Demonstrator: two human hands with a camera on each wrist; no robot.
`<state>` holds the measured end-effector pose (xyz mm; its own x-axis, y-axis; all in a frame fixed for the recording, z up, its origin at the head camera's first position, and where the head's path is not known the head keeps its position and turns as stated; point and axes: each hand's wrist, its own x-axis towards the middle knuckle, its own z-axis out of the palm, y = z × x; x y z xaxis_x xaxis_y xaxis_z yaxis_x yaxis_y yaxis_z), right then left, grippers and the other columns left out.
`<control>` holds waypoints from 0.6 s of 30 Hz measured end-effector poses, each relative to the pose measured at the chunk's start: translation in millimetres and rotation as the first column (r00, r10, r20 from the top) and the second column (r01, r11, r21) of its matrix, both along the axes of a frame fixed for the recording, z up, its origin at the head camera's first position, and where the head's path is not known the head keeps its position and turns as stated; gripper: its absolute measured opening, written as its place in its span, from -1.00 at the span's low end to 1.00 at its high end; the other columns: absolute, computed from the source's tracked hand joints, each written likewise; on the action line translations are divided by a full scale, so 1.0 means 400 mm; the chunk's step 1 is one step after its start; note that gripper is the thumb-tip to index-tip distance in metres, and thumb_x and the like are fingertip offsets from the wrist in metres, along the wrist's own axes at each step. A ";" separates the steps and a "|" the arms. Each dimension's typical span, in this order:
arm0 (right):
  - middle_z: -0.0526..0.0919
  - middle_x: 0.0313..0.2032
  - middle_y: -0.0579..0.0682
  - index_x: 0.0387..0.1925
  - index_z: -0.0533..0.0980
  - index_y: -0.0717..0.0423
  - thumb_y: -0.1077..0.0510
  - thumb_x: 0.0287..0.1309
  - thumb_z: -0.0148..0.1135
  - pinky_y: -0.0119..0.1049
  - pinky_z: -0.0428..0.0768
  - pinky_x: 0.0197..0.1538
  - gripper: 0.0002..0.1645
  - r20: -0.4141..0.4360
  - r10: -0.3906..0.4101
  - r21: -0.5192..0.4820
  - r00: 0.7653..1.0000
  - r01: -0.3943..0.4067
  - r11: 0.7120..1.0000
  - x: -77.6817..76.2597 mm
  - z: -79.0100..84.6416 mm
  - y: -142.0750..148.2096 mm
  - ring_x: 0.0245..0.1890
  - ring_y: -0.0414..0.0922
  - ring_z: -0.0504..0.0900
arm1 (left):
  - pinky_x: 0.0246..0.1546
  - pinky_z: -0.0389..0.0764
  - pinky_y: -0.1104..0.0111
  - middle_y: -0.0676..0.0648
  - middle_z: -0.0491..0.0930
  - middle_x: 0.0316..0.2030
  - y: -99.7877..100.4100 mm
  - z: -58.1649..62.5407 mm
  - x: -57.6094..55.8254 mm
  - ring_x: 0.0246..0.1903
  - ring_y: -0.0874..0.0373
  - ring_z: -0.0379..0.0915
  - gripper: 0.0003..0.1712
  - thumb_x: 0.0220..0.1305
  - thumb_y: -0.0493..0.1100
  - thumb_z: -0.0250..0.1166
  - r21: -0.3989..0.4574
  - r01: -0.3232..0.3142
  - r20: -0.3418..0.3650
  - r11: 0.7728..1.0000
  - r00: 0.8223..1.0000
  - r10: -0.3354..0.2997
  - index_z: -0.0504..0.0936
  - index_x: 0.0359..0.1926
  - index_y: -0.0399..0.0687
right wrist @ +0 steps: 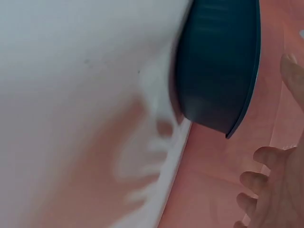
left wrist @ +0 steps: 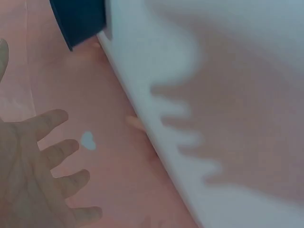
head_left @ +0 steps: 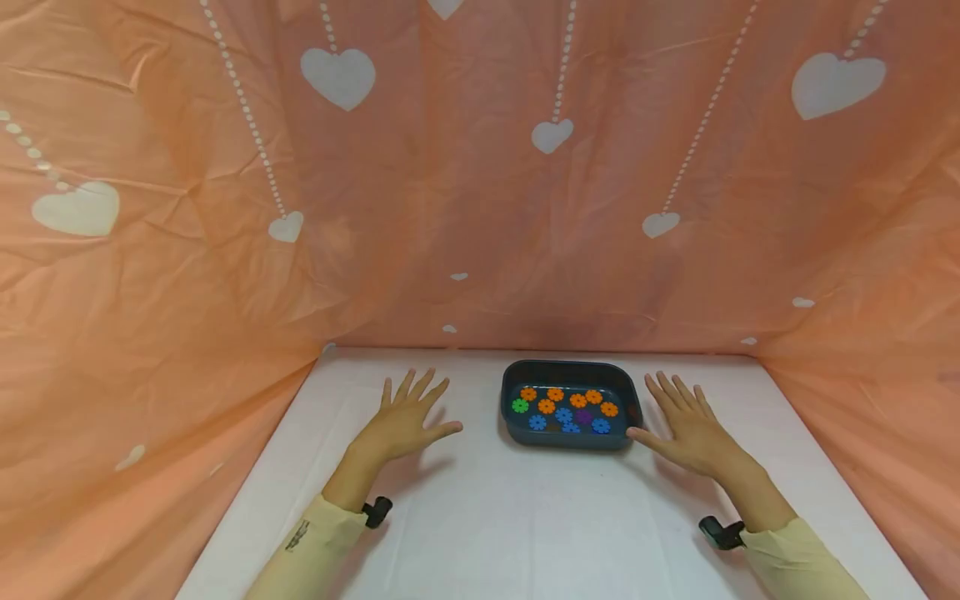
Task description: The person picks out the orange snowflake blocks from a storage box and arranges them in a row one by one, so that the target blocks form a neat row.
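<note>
A dark blue-grey tray [head_left: 570, 440] stands at the back of the white table, with several flower-shaped plastic pieces inside: orange ones [head_left: 555, 394], blue ones [head_left: 537, 422], a green one [head_left: 520, 406] and a purple one [head_left: 583, 416]. To its left, my left hand [head_left: 401, 423] is held over the table with fingers spread, holding nothing. My right hand [head_left: 692, 433] hovers at the tray's right side, fingers spread too; its thumb overlaps the tray's corner in the head view, and touch there cannot be told. Both wrist views show the tray's outer wall [right wrist: 213, 66] and an empty palm [left wrist: 23, 171].
The white table [head_left: 480, 517] carries shadows of both hands. Behind and beside it hangs a peach curtain [head_left: 465, 192] printed with white hearts. A small black device [head_left: 377, 512] is strapped at the left wrist and another [head_left: 722, 533] at the right.
</note>
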<state>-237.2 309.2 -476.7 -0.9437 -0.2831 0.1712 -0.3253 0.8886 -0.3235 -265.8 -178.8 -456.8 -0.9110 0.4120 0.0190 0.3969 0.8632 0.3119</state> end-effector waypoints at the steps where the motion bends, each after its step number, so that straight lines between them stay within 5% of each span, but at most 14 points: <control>1: 0.06 0.64 0.41 0.68 0.07 0.27 -0.42 0.33 0.31 0.40 -0.20 0.59 0.25 0.005 0.005 -0.002 1.000 -0.005 1.000 -0.005 0.001 -0.003 0.63 0.43 -0.03 | 0.52 -0.34 -0.43 -0.25 -0.02 0.70 0.011 0.003 -0.003 0.68 -0.37 -0.30 0.07 0.43 0.51 0.18 0.002 0.007 0.005 1.000 1.000 -0.007 0.20 0.69 0.01; 18: 0.12 0.59 0.48 0.60 0.08 0.51 -0.40 0.34 0.32 0.36 -0.11 0.60 0.31 -0.027 0.081 -0.021 0.996 -0.082 0.996 -0.065 -0.006 -0.059 0.61 0.44 0.05 | 0.58 -0.22 -0.32 -0.16 0.05 0.69 0.178 0.020 -0.071 0.68 -0.27 -0.19 0.05 0.45 0.54 0.13 -0.050 0.129 0.025 0.990 0.992 -0.127 0.18 0.70 0.09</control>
<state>-263.4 285.8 -479.0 -0.9127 -0.3546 0.2031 -0.4049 0.8515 -0.3332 -294.2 -107.4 -448.6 -0.8506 0.5252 -0.0243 0.4989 0.8209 0.2780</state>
